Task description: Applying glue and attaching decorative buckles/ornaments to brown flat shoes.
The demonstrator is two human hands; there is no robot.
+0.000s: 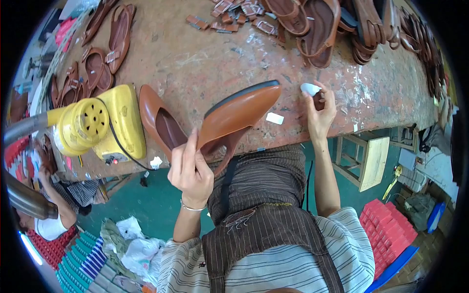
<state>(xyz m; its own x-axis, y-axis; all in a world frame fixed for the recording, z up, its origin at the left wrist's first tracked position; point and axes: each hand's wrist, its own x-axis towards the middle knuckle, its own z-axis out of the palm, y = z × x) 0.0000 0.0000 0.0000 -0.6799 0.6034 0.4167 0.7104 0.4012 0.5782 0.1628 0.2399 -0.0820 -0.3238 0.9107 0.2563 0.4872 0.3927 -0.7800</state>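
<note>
My left hand point(190, 171) is closed on a brown pointed-toe slingback shoe point(243, 110). The shoe is tilted above the table's front edge, its toe up to the right and the dark edge of its sole uppermost. A second brown pointed shoe point(155, 105) lies on the table just left of it, partly behind that hand. At the table edge further right, my right hand point(322, 112) pinches a small white rounded thing point(309, 89), with something dark brown showing between the fingers. Its kind cannot be made out. A white paper scrap point(275, 118) lies between the two hands.
A yellow lamp-like device point(85, 119) with a cord stands on the worn table point(195, 63) at left. Brown sandals point(117, 39) lie behind it, more point(317, 29) at back right, near buckled straps point(244, 12). A wooden stool point(373, 163) stands right; another person point(58, 210) sits left.
</note>
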